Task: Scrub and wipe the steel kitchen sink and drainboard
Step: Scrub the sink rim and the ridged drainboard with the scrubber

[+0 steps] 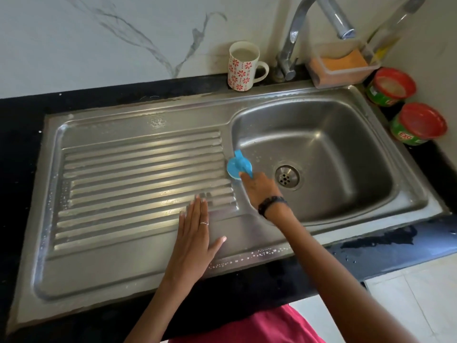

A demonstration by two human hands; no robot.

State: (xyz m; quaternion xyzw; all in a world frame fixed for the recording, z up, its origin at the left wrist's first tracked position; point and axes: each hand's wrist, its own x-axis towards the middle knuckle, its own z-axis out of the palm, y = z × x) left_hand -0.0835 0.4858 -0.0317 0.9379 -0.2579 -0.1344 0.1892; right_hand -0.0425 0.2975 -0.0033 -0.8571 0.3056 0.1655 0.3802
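Observation:
The steel sink bowl (346, 149) lies on the right, with a round drain (287, 177) near its left side. The ribbed drainboard (138, 169) stretches to the left and carries soapy droplets. My right hand (257, 188) reaches into the bowl and grips a round blue scrubber (236, 167), held against the bowl's left wall by the rim. A dark band sits on that wrist. My left hand (195, 233) rests flat on the drainboard's front right part, fingers straight, a ring on one finger.
A chrome tap (296, 33) rises behind the bowl. A flowered mug (241, 66) stands on the black counter (24, 115) left of it. A clear box with an orange sponge (343, 64) and two red-lidded tubs (418, 123) sit at the right. Water wets the counter's front right.

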